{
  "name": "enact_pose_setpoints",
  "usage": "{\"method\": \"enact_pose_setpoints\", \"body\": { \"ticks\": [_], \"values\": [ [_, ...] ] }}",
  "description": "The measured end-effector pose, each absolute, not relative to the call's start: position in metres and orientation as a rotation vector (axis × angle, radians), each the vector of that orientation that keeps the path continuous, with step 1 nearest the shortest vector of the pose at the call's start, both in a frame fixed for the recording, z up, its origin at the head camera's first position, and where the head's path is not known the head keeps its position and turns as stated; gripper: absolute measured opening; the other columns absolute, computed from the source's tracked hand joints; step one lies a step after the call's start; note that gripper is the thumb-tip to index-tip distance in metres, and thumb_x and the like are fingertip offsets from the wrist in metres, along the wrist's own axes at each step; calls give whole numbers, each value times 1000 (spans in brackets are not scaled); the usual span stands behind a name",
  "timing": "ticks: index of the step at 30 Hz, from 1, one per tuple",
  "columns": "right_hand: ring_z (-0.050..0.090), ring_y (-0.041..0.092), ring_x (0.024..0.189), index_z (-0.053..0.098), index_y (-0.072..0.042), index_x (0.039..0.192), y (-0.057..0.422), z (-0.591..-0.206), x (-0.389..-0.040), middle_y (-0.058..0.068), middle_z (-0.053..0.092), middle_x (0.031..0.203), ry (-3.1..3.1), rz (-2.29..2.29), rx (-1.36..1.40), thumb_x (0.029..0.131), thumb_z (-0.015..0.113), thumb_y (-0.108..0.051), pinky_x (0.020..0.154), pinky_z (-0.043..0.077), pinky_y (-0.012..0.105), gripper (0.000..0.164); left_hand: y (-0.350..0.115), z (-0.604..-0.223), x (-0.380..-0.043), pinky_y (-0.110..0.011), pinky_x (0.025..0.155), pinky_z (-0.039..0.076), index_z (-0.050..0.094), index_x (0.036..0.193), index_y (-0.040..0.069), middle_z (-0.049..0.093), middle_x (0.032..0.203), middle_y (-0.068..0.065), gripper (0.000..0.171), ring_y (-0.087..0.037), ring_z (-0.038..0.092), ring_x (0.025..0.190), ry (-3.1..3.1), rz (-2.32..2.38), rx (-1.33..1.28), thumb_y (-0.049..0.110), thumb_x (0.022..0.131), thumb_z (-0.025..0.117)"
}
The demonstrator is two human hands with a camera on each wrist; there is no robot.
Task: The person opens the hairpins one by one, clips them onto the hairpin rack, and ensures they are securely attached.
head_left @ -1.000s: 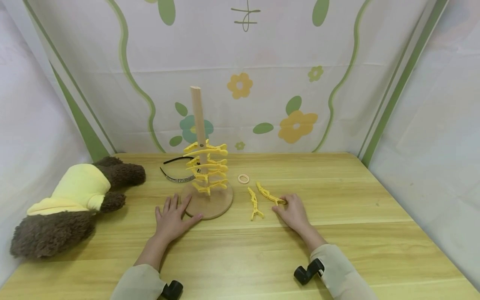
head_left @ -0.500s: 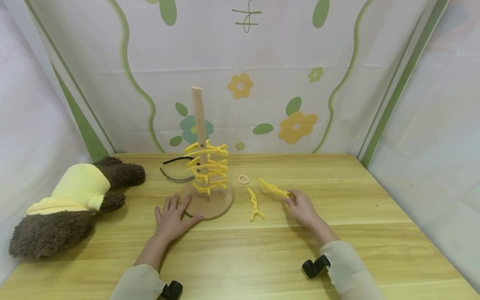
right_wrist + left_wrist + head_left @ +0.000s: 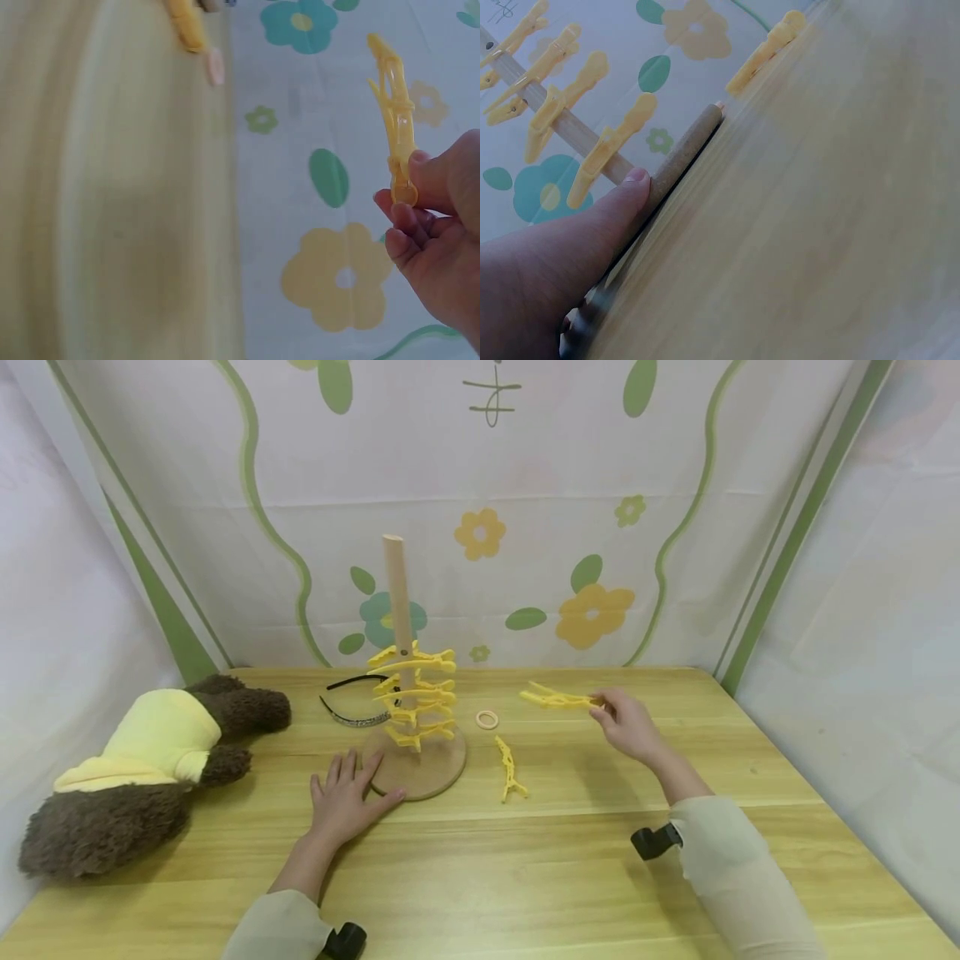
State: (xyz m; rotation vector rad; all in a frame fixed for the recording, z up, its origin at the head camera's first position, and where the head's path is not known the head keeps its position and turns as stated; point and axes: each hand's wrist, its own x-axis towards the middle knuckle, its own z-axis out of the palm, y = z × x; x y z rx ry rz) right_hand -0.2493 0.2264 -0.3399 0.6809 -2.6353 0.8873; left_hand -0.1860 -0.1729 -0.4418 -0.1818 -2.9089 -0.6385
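Observation:
My right hand (image 3: 630, 724) pinches the tail end of a yellow hair clip (image 3: 558, 698) above the table, and the clip's jaws are spread apart. In the right wrist view, thumb and fingers squeeze this clip (image 3: 400, 112) by its handle end. My left hand (image 3: 347, 802) lies with fingers spread, thumb and index finger on the round base (image 3: 427, 774) of a wooden stand. Several yellow hair clips (image 3: 431, 697) are clamped one above another on its upright post (image 3: 397, 585). Another yellow clip (image 3: 508, 768) lies on the table right of the base.
A pale ring (image 3: 487, 719) lies beyond the loose clip. Behind the post, partly hidden, is a black headband (image 3: 360, 721) with a sparkly band. A brown plush toy (image 3: 105, 822) in a yellow top lies at the left. A floral cloth wall (image 3: 570, 460) rises behind the wooden table (image 3: 480, 877).
My right hand has lifted the yellow clip off the table and moved it up, away and rightward; the clip's jaws have spread. The left hand and stand have stayed put.

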Motion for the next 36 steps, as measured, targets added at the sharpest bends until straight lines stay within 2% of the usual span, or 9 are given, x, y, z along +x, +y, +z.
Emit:
{"method": "enact_pose_setpoints", "body": {
  "ticks": [5,10,17,36],
  "values": [
    [36,17,55,54,9,102,220,-312,-258,5,43,66,-2608,890,732,86,52,-5,50,32,29,22,-174,-443,-186,-64,87,-4,30,136,16,18,136,-26,83,-44,6,123,-2907,-634,-179,68,72,43],
    [36,18,55,56,7,99,207,-288,-266,6,44,65,-2559,924,782,84,54,-4,50,32,29,19,-174,-444,-186,-64,87,-5,30,136,16,17,136,-26,83,-44,7,123,-2908,-635,-181,69,72,43],
    [35,19,56,57,2,99,173,-260,-274,7,43,66,-2591,977,800,86,54,-11,50,30,28,19,-175,-442,-184,-65,87,-4,31,135,15,18,136,-27,83,-44,7,123,-2909,-625,-175,67,73,44],
    [37,19,58,58,-1,93,83,-226,-280,6,48,72,-2586,990,1024,87,53,-12,53,31,26,13,-173,-440,-185,-65,87,-2,31,135,16,19,135,-26,82,-44,8,123,-2904,-627,-185,67,73,45]
  ]
}}
